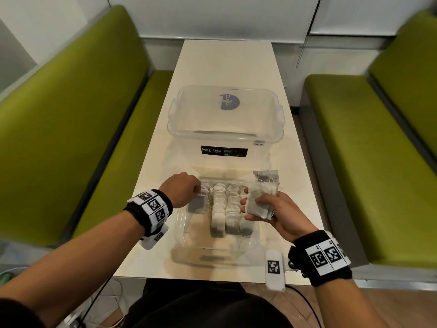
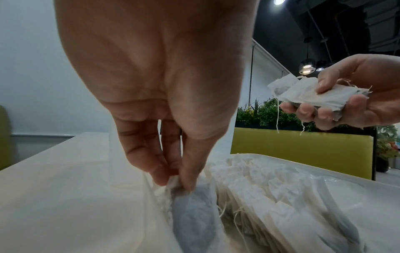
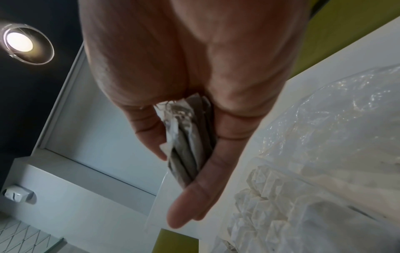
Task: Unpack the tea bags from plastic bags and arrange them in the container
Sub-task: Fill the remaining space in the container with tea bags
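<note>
A clear plastic container (image 1: 184, 235) sits at the near end of the table with rows of white tea bags (image 1: 224, 209) standing in it. My left hand (image 1: 186, 192) reaches over its left side and pinches the top of one tea bag (image 2: 192, 210) between thumb and fingers, at the left wall. My right hand (image 1: 272, 209) hovers over the container's right edge, gripping a stack of tea bags (image 1: 260, 200) with strings dangling (image 2: 277, 118). The same stack (image 3: 190, 145) shows edge-on in the right wrist view.
A larger clear Megabox bin (image 1: 225, 119) stands upside down just beyond the container. A few more tea bags (image 1: 267, 175) lie on the table to the right behind my right hand. Green benches (image 1: 82, 138) flank the narrow white table (image 1: 227, 62).
</note>
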The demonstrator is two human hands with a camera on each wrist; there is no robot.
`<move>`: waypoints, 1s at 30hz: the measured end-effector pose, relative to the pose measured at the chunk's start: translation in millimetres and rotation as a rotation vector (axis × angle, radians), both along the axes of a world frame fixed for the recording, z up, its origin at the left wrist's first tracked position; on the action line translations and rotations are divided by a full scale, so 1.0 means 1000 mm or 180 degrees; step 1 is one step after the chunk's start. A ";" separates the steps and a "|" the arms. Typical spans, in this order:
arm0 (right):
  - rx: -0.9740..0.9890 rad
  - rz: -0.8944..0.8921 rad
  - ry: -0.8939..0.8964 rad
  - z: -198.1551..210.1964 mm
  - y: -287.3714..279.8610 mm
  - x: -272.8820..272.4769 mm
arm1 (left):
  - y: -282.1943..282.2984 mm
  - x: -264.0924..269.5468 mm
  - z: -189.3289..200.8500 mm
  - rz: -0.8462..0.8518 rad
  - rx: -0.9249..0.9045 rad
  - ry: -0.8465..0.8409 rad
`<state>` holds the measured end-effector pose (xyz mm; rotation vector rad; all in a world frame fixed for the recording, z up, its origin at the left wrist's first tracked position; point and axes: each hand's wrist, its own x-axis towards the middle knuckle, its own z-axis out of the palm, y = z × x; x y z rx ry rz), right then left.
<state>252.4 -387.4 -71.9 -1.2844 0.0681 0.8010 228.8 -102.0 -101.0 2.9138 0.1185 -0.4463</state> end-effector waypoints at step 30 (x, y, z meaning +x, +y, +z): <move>-0.0284 0.0514 -0.0765 0.013 0.003 -0.012 | -0.033 -0.028 0.084 0.0357 -0.2239 -0.0464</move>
